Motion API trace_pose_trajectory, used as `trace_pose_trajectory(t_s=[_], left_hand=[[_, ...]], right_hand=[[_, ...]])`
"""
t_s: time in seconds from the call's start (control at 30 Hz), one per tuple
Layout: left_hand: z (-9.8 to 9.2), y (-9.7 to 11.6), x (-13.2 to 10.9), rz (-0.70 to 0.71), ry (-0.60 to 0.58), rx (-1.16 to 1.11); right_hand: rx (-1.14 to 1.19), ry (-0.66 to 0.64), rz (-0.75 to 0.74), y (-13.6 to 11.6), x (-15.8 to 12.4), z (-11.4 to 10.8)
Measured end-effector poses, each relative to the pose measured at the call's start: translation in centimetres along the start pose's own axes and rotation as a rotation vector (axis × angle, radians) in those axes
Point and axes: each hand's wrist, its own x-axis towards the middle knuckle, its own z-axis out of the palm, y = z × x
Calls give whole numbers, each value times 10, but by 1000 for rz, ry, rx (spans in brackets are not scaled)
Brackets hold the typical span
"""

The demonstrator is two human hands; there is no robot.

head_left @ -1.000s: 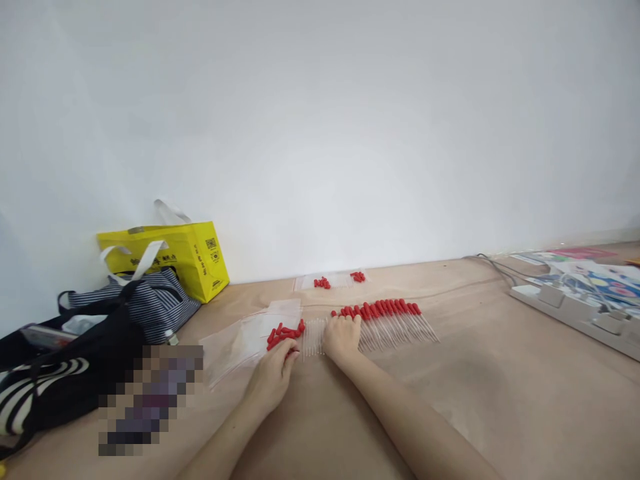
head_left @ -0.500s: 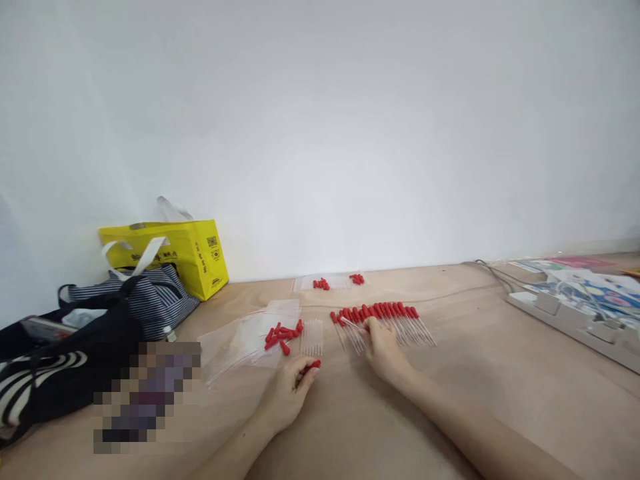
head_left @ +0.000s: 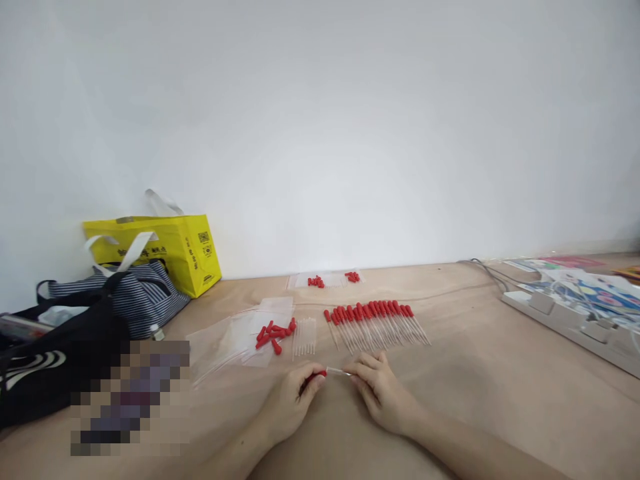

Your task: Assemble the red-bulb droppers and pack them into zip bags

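My left hand (head_left: 295, 399) is closed round a red rubber bulb (head_left: 317, 377), its open end facing right. My right hand (head_left: 376, 392) pinches a clear glass dropper tube (head_left: 339, 371), whose left end is at the bulb's mouth; whether it is inside I cannot tell. Beyond my right hand lies a row of droppers (head_left: 373, 323) with red bulbs, side by side. Left of that row, several bare glass tubes (head_left: 304, 337) lie together. Beside them a pile of loose red bulbs (head_left: 275, 333) rests on clear plastic bags (head_left: 235, 340).
Near the wall lies another clear bag with red bulbs (head_left: 316, 283) and tubes. At the left stand a yellow bag (head_left: 197, 257), a striped bag (head_left: 145, 297) and a black bag (head_left: 65, 360). A white power strip (head_left: 570, 330), cables and papers lie at the right.
My right hand has come away from the dropper row, moving toward me and left with the glass tube, up to the bulb in my left hand. The view has shifted slightly.
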Motion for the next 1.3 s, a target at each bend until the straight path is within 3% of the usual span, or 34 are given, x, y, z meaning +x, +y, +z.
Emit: trace_pose_trajectory(t_s=[0.37, 0.5, 0.63, 0.87, 1.3], left_hand=[[7, 1, -1, -121, 37, -57], [10, 0, -4, -115, 18, -45], [10, 4, -7, -30, 21, 51], [12, 7, -12, 278, 71, 316], [13, 8, -11, 350, 54, 307]], right_hand=[[-35, -39, -30, -6, -4, 3], [-144, -57, -72, -1, -3, 0], [-237, -53, -121, 4, 0, -5], [-229, -32, -138, 0, -3, -7], [-80, -78, -32, -7, -3, 2]])
